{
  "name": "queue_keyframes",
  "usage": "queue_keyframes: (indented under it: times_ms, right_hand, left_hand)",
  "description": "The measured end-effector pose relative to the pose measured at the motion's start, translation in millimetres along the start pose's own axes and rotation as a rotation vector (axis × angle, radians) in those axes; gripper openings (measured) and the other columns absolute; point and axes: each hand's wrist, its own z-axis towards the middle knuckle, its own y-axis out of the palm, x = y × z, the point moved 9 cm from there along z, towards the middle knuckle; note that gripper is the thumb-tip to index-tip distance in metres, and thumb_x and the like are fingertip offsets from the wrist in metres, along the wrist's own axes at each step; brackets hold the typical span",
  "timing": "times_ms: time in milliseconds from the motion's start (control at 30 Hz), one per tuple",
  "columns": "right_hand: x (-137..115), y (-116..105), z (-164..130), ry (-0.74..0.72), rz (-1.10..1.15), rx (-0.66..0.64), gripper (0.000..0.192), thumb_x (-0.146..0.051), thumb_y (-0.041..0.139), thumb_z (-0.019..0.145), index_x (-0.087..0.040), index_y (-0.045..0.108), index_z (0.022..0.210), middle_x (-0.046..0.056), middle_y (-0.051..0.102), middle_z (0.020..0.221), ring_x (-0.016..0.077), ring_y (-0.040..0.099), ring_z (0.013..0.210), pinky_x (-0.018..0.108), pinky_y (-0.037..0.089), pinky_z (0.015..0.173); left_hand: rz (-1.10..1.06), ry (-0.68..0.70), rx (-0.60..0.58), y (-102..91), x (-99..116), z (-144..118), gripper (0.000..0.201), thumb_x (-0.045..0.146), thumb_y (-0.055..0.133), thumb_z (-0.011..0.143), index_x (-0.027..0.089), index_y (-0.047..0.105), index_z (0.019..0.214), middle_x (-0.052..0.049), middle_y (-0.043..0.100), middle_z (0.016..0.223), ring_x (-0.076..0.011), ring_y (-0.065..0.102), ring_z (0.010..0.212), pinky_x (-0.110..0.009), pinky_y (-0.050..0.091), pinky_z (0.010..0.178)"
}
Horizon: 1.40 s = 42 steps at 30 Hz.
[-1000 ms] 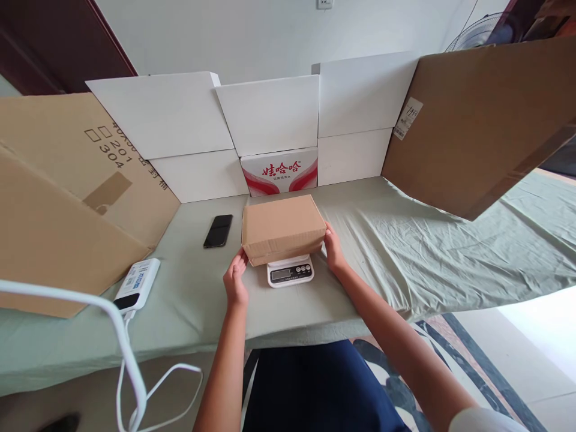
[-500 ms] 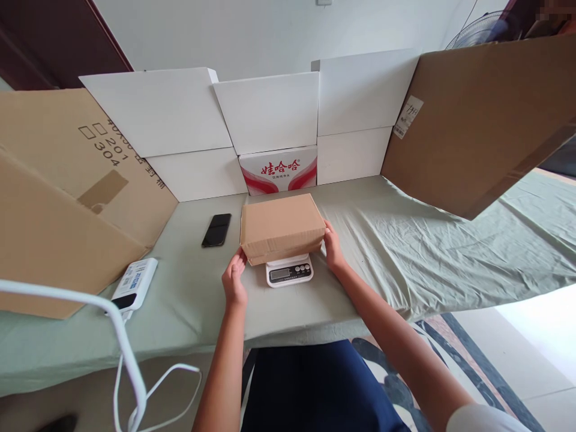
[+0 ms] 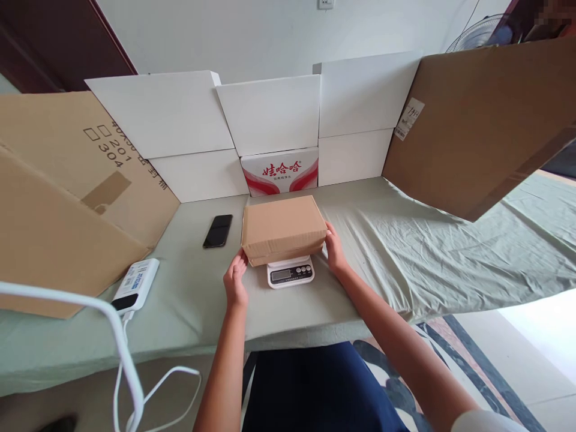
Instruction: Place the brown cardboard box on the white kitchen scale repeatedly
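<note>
Brown cardboard box lies long side left-to-right on a kitchen scale.
Left hand and right hand grip its ends, fingers curled; red-printed carton behind.

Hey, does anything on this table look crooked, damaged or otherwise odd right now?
Nothing looks damaged or spilled. The cardboard box sits on the small scale and overhangs it on both sides, turned slightly askew, with the left hand and right hand at its ends. The green cloth is wrinkled on the right.
</note>
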Motion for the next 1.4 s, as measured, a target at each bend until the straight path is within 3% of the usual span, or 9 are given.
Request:
queue_keyframes:
  times_ms: [300,500,633,933,1100,1233,1333,1400]
  right_hand:
    - [0.9,-1.7,-0.7,-0.015,-0.050,0.001,0.058,-0.071,0.039,0.100,-0.029,0.062,0.132,0.013,0.066,0.142,0.0344,0.059,0.137,0.056,0.047,0.116]
    - [14.7,-18.1,2.9,0.039,-0.017,0.119,0.061,-0.071,0.040,0.097,-0.029,0.056,0.139,0.014,0.065,0.141,0.0316,0.066,0.124,0.051,0.056,0.100]
    - [15.8,-16.4,4.4,0.033,0.034,0.082,0.057,-0.069,0.038,0.099,-0.030,0.059,0.135,0.013,0.068,0.137,0.0304,0.067,0.122,0.051,0.056,0.100]
    - [-14.4,-2.4,-6.8,-0.056,-0.009,-0.011,0.060,-0.072,0.043,0.100,-0.028,0.061,0.137,0.011,0.070,0.140,0.0331,0.063,0.131,0.050,0.053,0.109]
    - [-28.8,-2.1,-16.2,-0.066,-0.090,0.003,0.063,-0.074,0.046,0.098,-0.028,0.060,0.139,0.011,0.063,0.148,0.0365,0.057,0.137,0.056,0.046,0.118]
    - [-45.3,5.8,-11.9,-0.102,-0.120,-0.042,0.061,-0.073,0.048,0.099,-0.030,0.057,0.141,0.011,0.062,0.149,0.0376,0.056,0.138,0.057,0.049,0.115]
    - [-64.5,13.1,10.5,-0.201,-0.116,-0.028,0.065,-0.073,0.048,0.099,-0.031,0.049,0.149,0.011,0.055,0.156,0.0369,0.049,0.147,0.055,0.046,0.120]
    - [-67.8,21.0,34.7,-0.267,-0.110,-0.025,0.074,-0.076,0.048,0.098,-0.032,0.041,0.157,0.010,0.049,0.162,0.0363,0.040,0.155,0.055,0.040,0.127]
  left_hand:
    - [-0.017,-0.023,-0.023,3.7,1.0,0.5,0.090,0.082,0.065,0.075,0.015,0.073,0.135,-0.027,0.068,0.141,-0.0398,0.063,0.137,-0.055,0.048,0.117]
    - [-0.138,0.071,-0.003,2.5,17.5,-0.4,0.081,0.077,0.060,0.083,0.019,0.071,0.139,-0.024,0.060,0.154,-0.0364,0.054,0.148,-0.051,0.044,0.121]
    - [-0.120,0.059,-0.019,3.2,14.1,-1.7,0.080,0.076,0.061,0.085,0.018,0.071,0.139,-0.025,0.062,0.151,-0.0378,0.056,0.145,-0.054,0.042,0.121]
    - [-0.030,0.028,-0.027,3.8,6.2,-2.4,0.085,0.080,0.063,0.080,0.014,0.074,0.133,-0.026,0.069,0.141,-0.0390,0.064,0.136,-0.055,0.048,0.118]
    - [-0.001,-0.013,-0.062,4.8,3.8,-6.7,0.083,0.079,0.065,0.079,0.013,0.076,0.128,-0.027,0.070,0.138,-0.0405,0.066,0.134,-0.056,0.049,0.117]
    - [-0.097,0.033,-0.017,11.4,31.9,16.4,0.077,0.077,0.063,0.082,0.016,0.075,0.127,-0.025,0.068,0.142,-0.0384,0.060,0.141,-0.054,0.046,0.119]
    - [-0.153,0.090,-0.093,38.6,58.3,54.5,0.068,0.073,0.064,0.086,0.018,0.074,0.124,-0.021,0.072,0.136,-0.0352,0.062,0.140,-0.051,0.045,0.120]
    - [-0.160,0.093,-0.114,56.6,59.1,82.4,0.065,0.073,0.066,0.084,0.018,0.074,0.118,-0.021,0.074,0.131,-0.0343,0.064,0.138,-0.050,0.045,0.120]
